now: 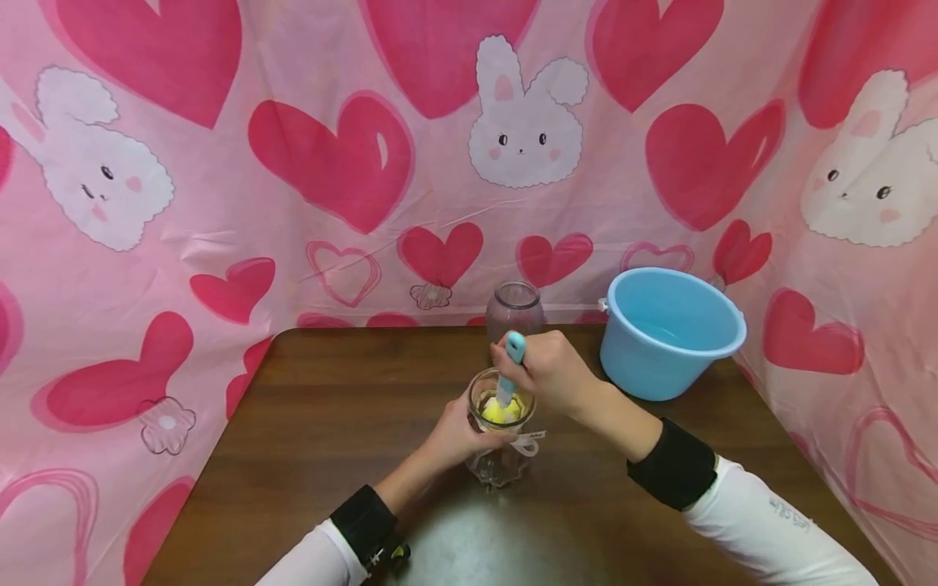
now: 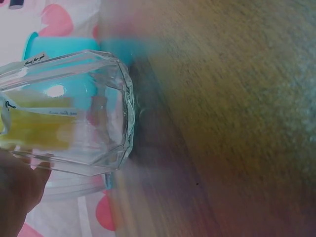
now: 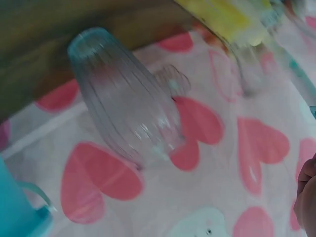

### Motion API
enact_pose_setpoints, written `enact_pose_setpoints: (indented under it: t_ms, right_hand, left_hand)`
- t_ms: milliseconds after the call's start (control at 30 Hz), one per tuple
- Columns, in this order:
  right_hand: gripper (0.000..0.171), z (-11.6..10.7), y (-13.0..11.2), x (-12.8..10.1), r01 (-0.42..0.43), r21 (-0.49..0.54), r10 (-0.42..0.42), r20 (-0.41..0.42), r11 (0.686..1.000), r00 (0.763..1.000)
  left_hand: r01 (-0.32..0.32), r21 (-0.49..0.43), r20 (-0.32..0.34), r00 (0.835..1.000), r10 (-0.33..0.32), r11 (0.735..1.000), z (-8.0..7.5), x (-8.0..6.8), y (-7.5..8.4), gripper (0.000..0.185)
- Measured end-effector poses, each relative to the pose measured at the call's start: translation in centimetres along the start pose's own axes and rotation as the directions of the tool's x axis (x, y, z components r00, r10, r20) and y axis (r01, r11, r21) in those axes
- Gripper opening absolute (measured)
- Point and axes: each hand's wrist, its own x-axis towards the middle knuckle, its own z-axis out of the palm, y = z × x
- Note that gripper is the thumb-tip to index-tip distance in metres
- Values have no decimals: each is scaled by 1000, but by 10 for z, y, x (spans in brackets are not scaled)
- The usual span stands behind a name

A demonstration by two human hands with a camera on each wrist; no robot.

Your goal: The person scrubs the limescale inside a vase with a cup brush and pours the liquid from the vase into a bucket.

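My left hand (image 1: 463, 431) grips a clear faceted glass jar (image 1: 494, 468) around its upper part, thumb across the near side. A white ribbon (image 1: 526, 445) with dark lettering is tied around the jar. In my right hand (image 1: 553, 366) is the light blue handle (image 1: 515, 348) of a sponge brush, held upright over the jar's mouth. The brush's yellow and white sponge head (image 1: 501, 409) sits inside the jar. Through the glass in the left wrist view, the yellow sponge (image 2: 44, 126) fills the part near the ribbon, above the thick base (image 2: 123, 118).
A second, ribbed glass jar (image 1: 516, 299) stands behind my right hand at the table's back edge. To the right is a light blue bucket (image 1: 674, 325). The brown wooden table (image 1: 352, 391) meets a pink cloth backdrop (image 1: 440, 195) with hearts and rabbits.
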Motion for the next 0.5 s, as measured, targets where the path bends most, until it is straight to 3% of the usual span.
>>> enact_pose_setpoints:
  t_ms: [233,367,500]
  right_hand:
    - [43,-4,-1,7,-16,-10,14,-139,1000,990]
    - [46,8,0,-3,-54,-1,53,-105,999,993]
    - [46,11,1,-3,-35,10,36,-83,999,996]
  left_hand:
    - [-12,11,-19,1000,13,1000,1,1,0,83]
    - [-13,11,-11,1000,13,1000,0,1,-1,84]
    - [-18,2,-8,1000,18,1000,0,1,0,84]
